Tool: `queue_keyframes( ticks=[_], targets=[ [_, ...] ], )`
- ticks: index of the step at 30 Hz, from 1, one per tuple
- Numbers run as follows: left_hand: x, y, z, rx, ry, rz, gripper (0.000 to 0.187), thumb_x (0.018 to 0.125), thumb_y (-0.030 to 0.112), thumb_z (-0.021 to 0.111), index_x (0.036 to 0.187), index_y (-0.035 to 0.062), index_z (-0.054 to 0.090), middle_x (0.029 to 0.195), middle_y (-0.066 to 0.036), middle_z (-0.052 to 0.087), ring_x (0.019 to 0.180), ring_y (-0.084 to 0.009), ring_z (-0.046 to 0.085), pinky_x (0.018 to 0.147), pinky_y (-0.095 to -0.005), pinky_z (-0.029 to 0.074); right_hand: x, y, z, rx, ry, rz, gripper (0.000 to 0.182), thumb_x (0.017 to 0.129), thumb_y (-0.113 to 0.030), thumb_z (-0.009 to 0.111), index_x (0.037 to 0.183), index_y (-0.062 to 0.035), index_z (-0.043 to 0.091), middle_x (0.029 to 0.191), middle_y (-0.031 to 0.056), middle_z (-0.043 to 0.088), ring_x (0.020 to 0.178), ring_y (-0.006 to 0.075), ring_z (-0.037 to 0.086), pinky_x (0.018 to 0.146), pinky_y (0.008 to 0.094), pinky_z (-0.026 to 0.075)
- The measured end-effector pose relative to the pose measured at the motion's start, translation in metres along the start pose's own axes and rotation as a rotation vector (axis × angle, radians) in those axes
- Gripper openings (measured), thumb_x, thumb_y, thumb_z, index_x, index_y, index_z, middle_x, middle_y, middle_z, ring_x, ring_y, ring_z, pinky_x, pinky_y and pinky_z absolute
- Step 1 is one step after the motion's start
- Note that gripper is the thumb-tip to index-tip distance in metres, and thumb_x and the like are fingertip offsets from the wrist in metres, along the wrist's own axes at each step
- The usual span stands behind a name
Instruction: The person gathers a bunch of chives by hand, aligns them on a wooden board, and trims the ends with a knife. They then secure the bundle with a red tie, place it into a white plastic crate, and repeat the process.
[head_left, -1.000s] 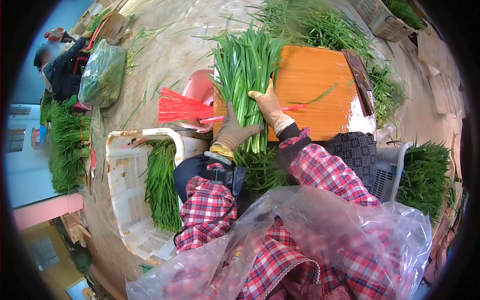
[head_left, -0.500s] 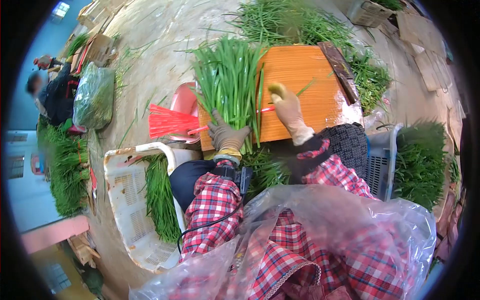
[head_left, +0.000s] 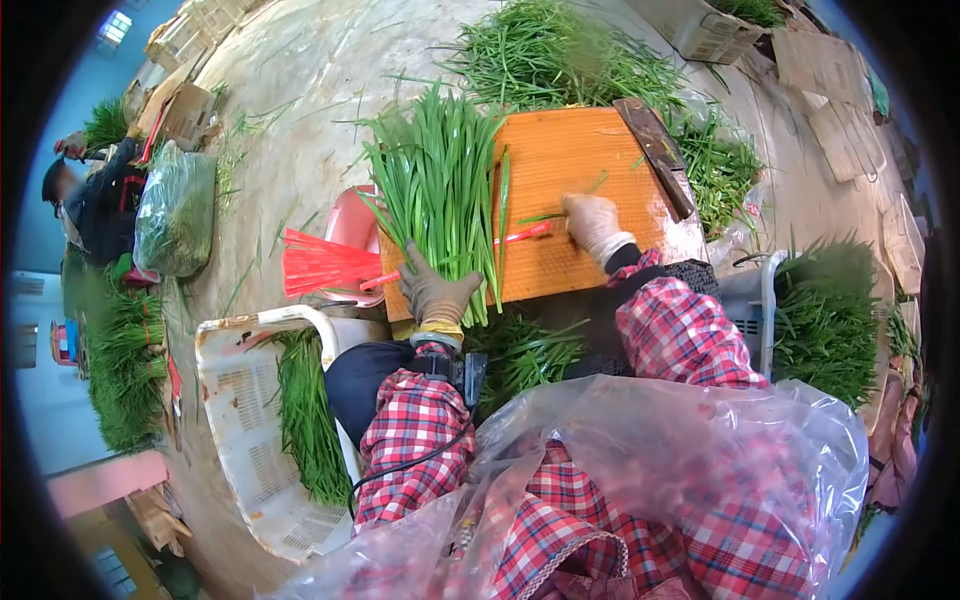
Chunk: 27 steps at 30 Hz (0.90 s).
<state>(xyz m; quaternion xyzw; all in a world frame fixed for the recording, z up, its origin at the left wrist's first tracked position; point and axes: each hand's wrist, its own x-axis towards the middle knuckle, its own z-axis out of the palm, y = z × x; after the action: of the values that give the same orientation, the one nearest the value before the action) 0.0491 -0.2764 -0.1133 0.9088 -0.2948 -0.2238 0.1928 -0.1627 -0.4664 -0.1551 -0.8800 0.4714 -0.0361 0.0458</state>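
My left hand (head_left: 437,288), in a grey-and-yellow glove, grips the lower stems of a bunch of garlic chives (head_left: 435,185), holding it down on an orange wooden board (head_left: 570,150). A red tie strip (head_left: 527,234) lies across the board under the bunch, one end showing to its right. Left of the bunch fans a bundle of red strips (head_left: 325,263). Over the board's right half, my right hand (head_left: 597,224), in a pale glove, is closed, with a thin chive blade (head_left: 541,217) sticking out at its fingers. Its fingertips are partly hidden.
A dark bar (head_left: 655,158) edges the board's right side. Behind the board spreads a chive heap (head_left: 560,50). A white crate (head_left: 225,400) with chives stands at left, a grey crate (head_left: 755,300) at right. A pink stool (head_left: 350,220) sits by the board. Another person (head_left: 105,205) is far left.
My right hand has moved slightly right and down, away from the red strip's end; a blade now shows at its fingers. My left hand stays on the bunch. The view has shifted a little.
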Motion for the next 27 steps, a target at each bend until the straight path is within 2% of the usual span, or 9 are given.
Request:
queue_keyframes(
  ticks=[3,5,7,9,12,13,15,21,27],
  targets=[
    [0.001,-0.003,0.002,0.013,0.006,0.002,0.124,0.056,0.040,0.084,0.151,0.0175,0.007,0.149,-0.029,0.020,0.137,-0.0464,0.024,0.111,-0.0494,0.028,0.006,0.008,-0.030,-0.194,-0.296,0.065,0.015,0.080,-0.018,0.059,0.078,-0.0119,0.073,0.086,0.0149,0.070,0.082,0.0279,0.070,0.063,0.0411,0.055],
    [0.000,0.002,-0.002,0.014,-0.012,-0.017,0.125,0.056,0.041,0.084,0.151,0.0173,0.006,0.149,-0.029,0.021,0.137,-0.0464,0.024,0.111,-0.0495,0.027,-0.017,0.012,-0.019,-0.288,-0.558,-0.111,0.017,0.076,-0.024,0.063,0.082,-0.0112,0.074,0.082,0.0133,0.070,0.082,0.0286,0.069,0.066,0.0429,0.054],
    [0.000,0.003,-0.003,0.015,-0.033,-0.023,0.126,0.056,0.041,0.084,0.151,0.0181,0.005,0.149,-0.029,0.020,0.138,-0.0456,0.022,0.111,-0.0493,0.027,-0.066,-0.004,-0.008,-0.225,-0.644,-0.682,0.019,0.083,-0.025,0.059,0.085,-0.0128,0.074,0.089,0.0113,0.071,0.081,0.0267,0.069,0.065,0.0413,0.055],
    [0.001,0.003,-0.004,0.018,-0.058,-0.032,0.126,0.056,0.042,0.085,0.151,0.0184,0.004,0.150,-0.028,0.019,0.138,-0.0451,0.021,0.112,-0.0490,0.026,-0.100,-0.072,-0.080,-0.050,-1.148,-0.661,0.024,0.078,-0.025,0.060,0.091,-0.0106,0.073,0.089,0.0132,0.070,0.082,0.0318,0.068,0.070,0.0428,0.054],
    [0.004,0.000,-0.003,-0.001,-0.076,-0.032,0.126,0.056,0.042,0.085,0.151,0.0190,0.004,0.150,-0.027,0.018,0.139,-0.0440,0.020,0.112,-0.0485,0.026,-0.103,-0.091,-0.048,-0.021,-0.820,-0.945,0.019,0.082,-0.019,0.057,0.091,-0.0112,0.072,0.096,0.0107,0.071,0.085,0.0291,0.067,0.072,0.0416,0.054],
    [0.004,-0.001,-0.003,-0.013,-0.076,-0.032,0.127,0.056,0.042,0.085,0.151,0.0191,0.004,0.151,-0.027,0.018,0.139,-0.0439,0.020,0.112,-0.0485,0.025,-0.090,-0.083,-0.038,0.094,-0.607,-0.864,0.020,0.083,-0.017,0.056,0.092,-0.0095,0.072,0.094,0.0117,0.071,0.081,0.0309,0.068,0.070,0.0412,0.054],
    [0.003,0.001,-0.009,-0.011,-0.089,-0.043,0.127,0.055,0.043,0.085,0.151,0.0199,0.004,0.151,-0.027,0.019,0.140,-0.0435,0.019,0.112,-0.0482,0.025,-0.077,-0.070,-0.006,0.722,-0.512,0.022,0.020,0.085,-0.018,0.057,0.092,-0.0054,0.070,0.082,0.0125,0.071,0.069,0.0273,0.068,0.066,0.0373,0.054],
    [0.002,0.002,-0.003,-0.009,-0.048,-0.028,0.126,0.055,0.041,0.085,0.150,0.0207,0.005,0.149,-0.024,0.022,0.138,-0.0434,0.022,0.110,-0.0512,0.027,-0.063,-0.107,0.015,1.176,-0.444,0.399,0.020,0.091,-0.018,0.057,0.097,-0.0008,0.065,0.069,0.0046,0.062,0.057,0.0111,0.056,0.054,0.0262,0.047],
    [-0.005,0.012,-0.009,0.045,-0.054,-0.064,0.126,0.056,0.042,0.085,0.150,0.0207,0.004,0.149,-0.024,0.020,0.139,-0.0424,0.021,0.108,-0.0549,0.028,-0.066,-0.124,0.008,1.243,-0.348,0.464,0.019,0.088,-0.016,0.061,0.097,-0.0006,0.065,0.074,0.0052,0.065,0.059,0.0113,0.060,0.054,0.0253,0.048]
  ],
)
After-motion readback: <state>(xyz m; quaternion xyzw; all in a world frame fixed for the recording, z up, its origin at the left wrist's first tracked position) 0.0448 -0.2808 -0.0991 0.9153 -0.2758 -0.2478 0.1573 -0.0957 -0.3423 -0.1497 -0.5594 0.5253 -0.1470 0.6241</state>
